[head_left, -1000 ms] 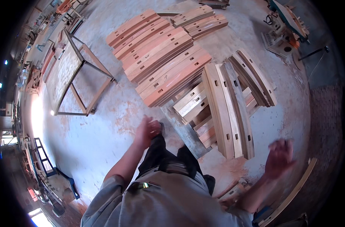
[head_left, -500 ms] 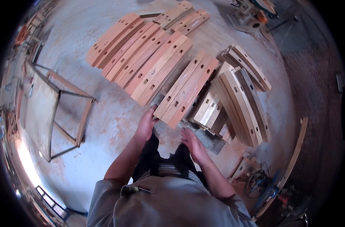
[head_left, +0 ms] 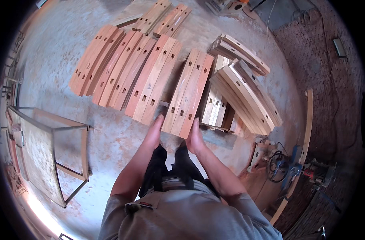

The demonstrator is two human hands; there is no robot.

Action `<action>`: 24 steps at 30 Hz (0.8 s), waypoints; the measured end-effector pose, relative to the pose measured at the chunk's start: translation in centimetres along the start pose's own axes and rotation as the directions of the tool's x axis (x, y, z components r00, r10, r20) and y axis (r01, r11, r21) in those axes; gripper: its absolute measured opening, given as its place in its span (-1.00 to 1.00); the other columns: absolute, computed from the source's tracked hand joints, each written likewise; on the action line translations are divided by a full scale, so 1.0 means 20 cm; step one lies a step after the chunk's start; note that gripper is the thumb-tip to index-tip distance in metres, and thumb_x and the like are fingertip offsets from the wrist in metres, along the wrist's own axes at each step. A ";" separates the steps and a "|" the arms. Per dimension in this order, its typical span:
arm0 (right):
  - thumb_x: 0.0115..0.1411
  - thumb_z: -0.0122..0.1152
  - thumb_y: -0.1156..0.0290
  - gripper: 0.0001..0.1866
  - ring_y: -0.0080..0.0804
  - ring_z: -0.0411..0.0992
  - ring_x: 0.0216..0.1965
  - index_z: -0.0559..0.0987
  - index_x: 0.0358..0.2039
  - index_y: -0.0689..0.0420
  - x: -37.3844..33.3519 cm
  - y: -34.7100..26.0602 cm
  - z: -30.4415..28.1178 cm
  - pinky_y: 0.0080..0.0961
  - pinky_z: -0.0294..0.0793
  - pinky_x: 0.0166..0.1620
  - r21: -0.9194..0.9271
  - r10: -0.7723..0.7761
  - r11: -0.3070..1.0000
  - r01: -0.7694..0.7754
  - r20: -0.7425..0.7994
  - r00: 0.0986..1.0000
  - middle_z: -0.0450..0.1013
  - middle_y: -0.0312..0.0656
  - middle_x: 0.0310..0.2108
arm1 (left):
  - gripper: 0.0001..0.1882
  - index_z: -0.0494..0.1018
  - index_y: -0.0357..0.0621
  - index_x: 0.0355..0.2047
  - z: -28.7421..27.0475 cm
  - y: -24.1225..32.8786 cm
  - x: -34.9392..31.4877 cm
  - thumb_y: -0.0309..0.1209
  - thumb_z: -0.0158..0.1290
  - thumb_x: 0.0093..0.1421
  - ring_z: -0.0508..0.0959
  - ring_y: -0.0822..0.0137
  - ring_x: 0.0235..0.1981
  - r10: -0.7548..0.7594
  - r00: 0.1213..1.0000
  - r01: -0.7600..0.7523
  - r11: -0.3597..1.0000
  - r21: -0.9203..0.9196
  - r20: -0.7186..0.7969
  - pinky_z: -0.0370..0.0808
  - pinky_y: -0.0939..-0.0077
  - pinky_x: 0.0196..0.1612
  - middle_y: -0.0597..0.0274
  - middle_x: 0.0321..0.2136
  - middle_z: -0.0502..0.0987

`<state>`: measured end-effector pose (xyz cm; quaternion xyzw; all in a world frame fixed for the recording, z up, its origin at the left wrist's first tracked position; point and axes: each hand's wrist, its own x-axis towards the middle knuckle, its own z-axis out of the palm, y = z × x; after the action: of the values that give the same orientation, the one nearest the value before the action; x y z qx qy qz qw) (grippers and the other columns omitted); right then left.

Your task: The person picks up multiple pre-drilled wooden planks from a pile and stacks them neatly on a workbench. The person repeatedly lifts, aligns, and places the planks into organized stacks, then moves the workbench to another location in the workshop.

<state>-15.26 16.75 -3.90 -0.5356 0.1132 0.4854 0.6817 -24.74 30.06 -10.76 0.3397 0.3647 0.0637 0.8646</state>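
Observation:
Directly in front of me lies a stack topped by three reddish wooden boards [head_left: 186, 96], side by side, with small rectangular mortises near both ends. My left hand [head_left: 153, 133] presses on the left side of their near end, thumb up along the edge. Against the right side, my right hand [head_left: 195, 139] closes in the same way, so both palms clasp the boards between them. The fingers beneath are mostly hidden. Just left of them stands another row of mortised boards [head_left: 154, 82], apart by a narrow gap.
Paler boards [head_left: 246, 96] lie stacked askew at the right, with more boards [head_left: 242, 52] behind. Further boards [head_left: 152, 16] rest at the far side. A metal-framed panel [head_left: 34, 150] stands left. At lower right are a machine with a handwheel [head_left: 277, 166] and a long wooden strip [head_left: 306, 140].
My right hand has come up from beside the boards onto their right side. My left hand has stayed at the left side. The whole view has swung to the right.

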 end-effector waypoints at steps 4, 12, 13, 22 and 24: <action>0.29 -0.50 -0.25 -0.23 -0.31 0.00 0.31 0.07 0.30 0.05 0.08 0.01 0.00 -0.26 -0.10 0.31 0.035 -0.012 0.999 0.012 -0.012 1.000 0.06 -0.23 0.30 | -0.39 0.21 -0.21 0.19 -0.02 0.00 0.09 0.00 -0.22 0.33 0.30 0.33 0.17 -0.012 1.000 0.013 0.999 -0.040 0.027 0.19 0.42 0.19 0.16 0.14 0.34; 0.16 -0.35 -0.40 -0.14 -0.27 0.18 0.21 0.19 0.24 0.01 0.16 -0.05 0.10 -0.20 0.12 0.24 0.085 0.033 0.996 -0.027 -0.070 0.997 0.22 -0.20 0.19 | -0.38 0.28 -0.19 0.14 -0.05 0.04 0.22 0.05 -0.17 0.29 0.40 0.33 0.08 -0.072 0.996 0.076 0.993 -0.091 0.045 0.30 0.42 0.13 0.16 0.06 0.42; 0.15 -0.33 -0.41 -0.13 -0.26 0.21 0.19 0.21 0.23 0.02 0.15 -0.06 0.13 -0.19 0.16 0.22 0.100 0.035 0.995 -0.027 -0.078 0.996 0.24 -0.19 0.18 | -0.38 0.29 -0.19 0.14 -0.03 0.06 0.20 0.06 -0.16 0.29 0.42 0.33 0.07 -0.062 0.996 0.070 0.990 -0.118 0.066 0.31 0.43 0.13 0.16 0.06 0.42; 0.19 -0.25 -0.33 -0.23 -0.21 0.35 0.07 0.30 0.16 0.05 0.19 0.00 0.18 -0.18 0.35 0.12 0.198 -0.032 0.979 0.054 -0.110 0.993 0.35 -0.17 0.07 | -0.30 0.23 -0.22 0.17 0.00 0.14 0.13 0.08 -0.11 0.24 0.34 0.31 0.13 -0.057 0.989 0.057 0.998 0.000 0.136 0.24 0.45 0.17 0.10 0.11 0.35; 0.23 -0.27 -0.27 -0.28 -0.22 0.34 0.08 0.28 0.17 0.05 0.18 0.01 0.19 -0.18 0.35 0.12 0.196 -0.038 0.979 0.062 -0.124 0.992 0.34 -0.17 0.08 | -0.29 0.21 -0.23 0.18 0.01 0.16 0.10 0.08 -0.09 0.23 0.33 0.32 0.14 -0.048 0.993 0.047 0.999 0.010 0.110 0.23 0.46 0.18 0.10 0.12 0.34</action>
<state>-15.03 21.95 -4.96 -0.4956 0.1884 0.4214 0.7357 -22.82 33.08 -9.79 0.3372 0.3244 0.0227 0.8835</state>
